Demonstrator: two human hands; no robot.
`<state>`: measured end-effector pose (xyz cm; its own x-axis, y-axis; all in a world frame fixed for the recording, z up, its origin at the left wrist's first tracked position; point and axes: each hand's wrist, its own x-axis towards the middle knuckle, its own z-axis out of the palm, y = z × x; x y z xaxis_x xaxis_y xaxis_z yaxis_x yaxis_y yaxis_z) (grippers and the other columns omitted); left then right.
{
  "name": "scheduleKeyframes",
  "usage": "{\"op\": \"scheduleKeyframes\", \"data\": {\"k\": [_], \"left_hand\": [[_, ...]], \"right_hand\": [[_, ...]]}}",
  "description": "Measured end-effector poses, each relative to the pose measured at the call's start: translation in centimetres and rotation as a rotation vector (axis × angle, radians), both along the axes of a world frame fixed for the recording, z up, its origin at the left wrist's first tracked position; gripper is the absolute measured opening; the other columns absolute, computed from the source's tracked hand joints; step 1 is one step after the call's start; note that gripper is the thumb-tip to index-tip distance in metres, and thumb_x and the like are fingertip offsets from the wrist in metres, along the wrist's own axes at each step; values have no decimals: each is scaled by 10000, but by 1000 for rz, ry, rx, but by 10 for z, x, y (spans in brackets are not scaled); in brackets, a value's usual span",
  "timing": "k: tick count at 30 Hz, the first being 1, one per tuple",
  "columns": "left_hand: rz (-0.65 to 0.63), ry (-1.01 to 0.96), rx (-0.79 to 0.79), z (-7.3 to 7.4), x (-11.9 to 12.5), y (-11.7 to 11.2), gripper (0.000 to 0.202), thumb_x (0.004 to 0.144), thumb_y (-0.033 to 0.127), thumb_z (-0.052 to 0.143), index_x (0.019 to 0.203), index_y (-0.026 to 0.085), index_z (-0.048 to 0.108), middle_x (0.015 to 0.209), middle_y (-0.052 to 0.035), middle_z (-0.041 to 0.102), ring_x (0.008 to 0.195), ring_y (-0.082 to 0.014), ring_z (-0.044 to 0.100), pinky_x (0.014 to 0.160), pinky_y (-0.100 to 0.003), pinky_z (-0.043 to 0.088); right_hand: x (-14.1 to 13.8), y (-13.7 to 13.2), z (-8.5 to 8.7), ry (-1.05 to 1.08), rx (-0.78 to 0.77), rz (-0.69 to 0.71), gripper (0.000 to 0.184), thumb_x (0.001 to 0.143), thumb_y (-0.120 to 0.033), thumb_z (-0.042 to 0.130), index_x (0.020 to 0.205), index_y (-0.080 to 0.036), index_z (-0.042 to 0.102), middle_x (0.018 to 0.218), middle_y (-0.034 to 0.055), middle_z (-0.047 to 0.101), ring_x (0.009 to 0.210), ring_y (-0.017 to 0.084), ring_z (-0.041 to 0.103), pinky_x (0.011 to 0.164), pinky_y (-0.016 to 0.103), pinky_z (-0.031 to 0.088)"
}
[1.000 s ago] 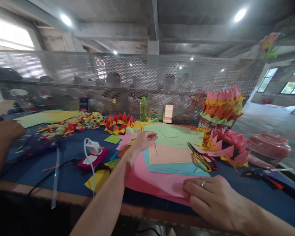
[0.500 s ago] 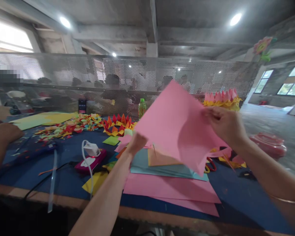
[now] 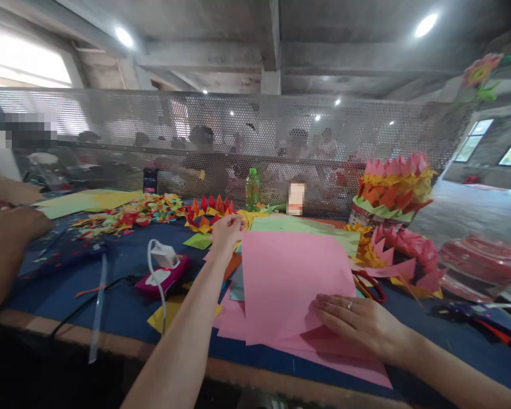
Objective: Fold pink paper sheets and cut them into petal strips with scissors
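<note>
A large pink paper sheet (image 3: 296, 272) lies on top of a paper stack, with more pink sheets (image 3: 349, 360) showing below it. My right hand (image 3: 357, 324), a ring on one finger, rests flat on its lower right part, fingers stretched out. By the sheet's upper left corner is my left hand (image 3: 229, 232), its fingers curled together; whether they pinch anything I cannot make out. Pale green paper (image 3: 281, 224) shows beyond the pink sheet's far edge. Red-handled scissors (image 3: 375, 288) stick out at its right side.
Folded paper pieces (image 3: 128, 216) are heaped at left, near another person's hand (image 3: 21, 224). A magenta power strip (image 3: 164, 278) with a white charger sits left of the stack. Layered paper petals (image 3: 392, 187), a pink jar (image 3: 481, 264) and a green bottle (image 3: 252, 190) stand around.
The raised pink sheet has come down onto the stack. My right hand has moved from holding its edge to lying flat on it. My left hand has moved slightly up and away.
</note>
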<state>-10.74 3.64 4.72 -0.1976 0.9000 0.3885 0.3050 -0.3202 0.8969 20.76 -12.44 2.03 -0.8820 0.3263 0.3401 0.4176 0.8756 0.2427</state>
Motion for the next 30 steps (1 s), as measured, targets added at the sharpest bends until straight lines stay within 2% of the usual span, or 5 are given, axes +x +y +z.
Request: {"op": "scheduleKeyframes", "data": {"k": [5,9,12,18,30], "left_hand": [[-181,118,-29,-1,22,-7,341,795,469,517,813,162,664,879,-89,710,844,-194,654,739,-292,500],[-378,417,-34,-14,41,-20,407,775,516,558,977,177,657,1021,-104,687,942,-227,632,817,-323,481],[-428,660,-71,-22,50,-30,589,703,531,638,1150,150,592,1161,-150,619,1036,-273,591,853,-346,463],[-333,963,-82,-19,54,-38,781,590,509,726,1243,137,516,1250,-189,534,1190,-340,474,921,-370,400],[-418,843,-88,-23,57,-35,441,579,339,737,992,208,657,1022,-82,647,944,-274,614,763,-317,451]], "right_hand": [[-19,-7,0,25,-60,14,300,926,-116,436,1197,-140,564,1194,112,653,1181,198,556,1002,335,471],[-28,-11,12,153,-231,-48,251,924,-339,491,1058,-163,608,1058,107,693,1044,188,628,923,308,500],[-9,-5,23,292,-190,-383,251,959,-300,396,940,-185,619,875,85,694,814,177,657,733,285,511],[46,14,16,178,-235,-1001,231,901,-315,459,1031,-168,581,999,140,669,924,279,640,752,355,461],[89,-21,-7,53,-199,-1045,364,805,-204,445,1155,-160,537,834,139,700,743,320,677,652,416,494]]}}
